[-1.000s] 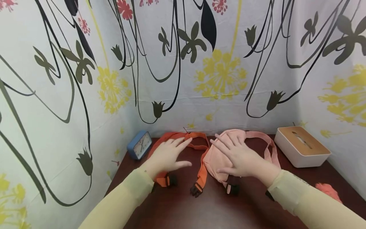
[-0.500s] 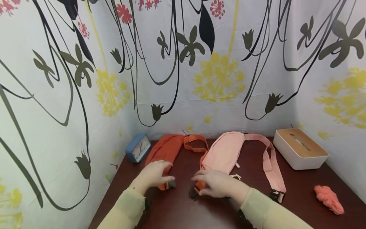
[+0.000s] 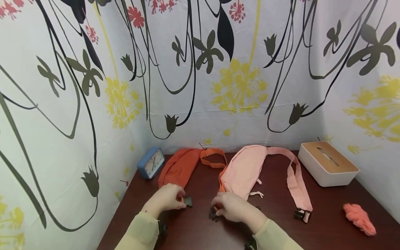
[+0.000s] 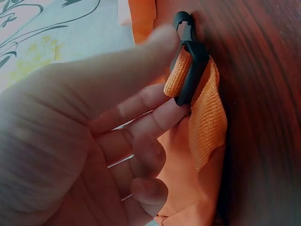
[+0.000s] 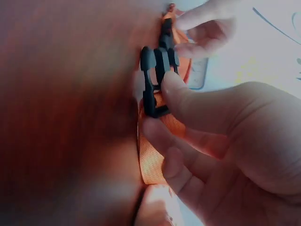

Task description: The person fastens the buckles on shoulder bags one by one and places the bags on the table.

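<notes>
An orange-red waist bag (image 3: pixel 181 168) lies at the back left of the dark table. My left hand (image 3: pixel 165 197) pinches the black buckle socket (image 4: pixel 194 70) at its near end, thumb on one side and fingertips on the other; orange webbing loops through it. My right hand (image 3: pixel 235 209) holds the pronged buckle half (image 5: pixel 154 70) on the orange strap's other end between thumb and fingers. The two halves are apart, facing each other across a short gap. Beside the right hand lies a pink waist bag (image 3: pixel 245 170), its near end partly hidden by that hand.
A blue clock (image 3: pixel 151 162) stands at the back left. At the back right is a white tissue box (image 3: pixel 331 177) with a wooden lid. The pink strap (image 3: pixel 298 191) ends in a black buckle (image 3: pixel 302 214), and a coral yarn bundle (image 3: pixel 359 218) lies farther right.
Both hands, spread over the bags a second ago, have come down towards the near side. Each has taken hold of one half of the orange bag's buckle.
</notes>
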{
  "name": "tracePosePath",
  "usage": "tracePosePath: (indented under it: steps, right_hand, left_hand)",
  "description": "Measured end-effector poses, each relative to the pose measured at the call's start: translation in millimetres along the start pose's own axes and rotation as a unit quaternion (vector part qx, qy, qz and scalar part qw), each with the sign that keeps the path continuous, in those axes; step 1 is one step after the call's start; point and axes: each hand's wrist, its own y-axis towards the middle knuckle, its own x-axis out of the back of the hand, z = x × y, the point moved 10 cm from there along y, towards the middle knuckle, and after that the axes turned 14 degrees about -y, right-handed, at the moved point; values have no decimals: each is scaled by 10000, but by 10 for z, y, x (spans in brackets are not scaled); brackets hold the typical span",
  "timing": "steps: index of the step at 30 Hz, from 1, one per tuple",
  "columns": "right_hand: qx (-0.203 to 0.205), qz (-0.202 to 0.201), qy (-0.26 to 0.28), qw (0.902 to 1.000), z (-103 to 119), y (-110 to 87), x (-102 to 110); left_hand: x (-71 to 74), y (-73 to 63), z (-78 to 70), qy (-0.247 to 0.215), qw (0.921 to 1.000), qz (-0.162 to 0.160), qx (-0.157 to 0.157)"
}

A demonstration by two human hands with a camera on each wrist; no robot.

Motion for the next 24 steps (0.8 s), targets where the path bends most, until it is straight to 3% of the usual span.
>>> tracePosePath:
  steps: [10,16,20,24]
  right_hand:
    - [-249,-1121,-10,9934,24,-1,-6]
    - [-424,-1321,173,9902,1,7,-32]
    - [-855,-1297,348,9872,-35,46,-91]
    - [-1254,-1419,604,9800,-54,101,-144]
  left_hand:
    - [-85,51,71,-288,9995,96,-48]
    - [-143,26,123,-741,9965,151,-360]
    - [-159,2,225,-1533,9874,165,-350]
    - [-170,11,340,-2347,9714,127,-334]
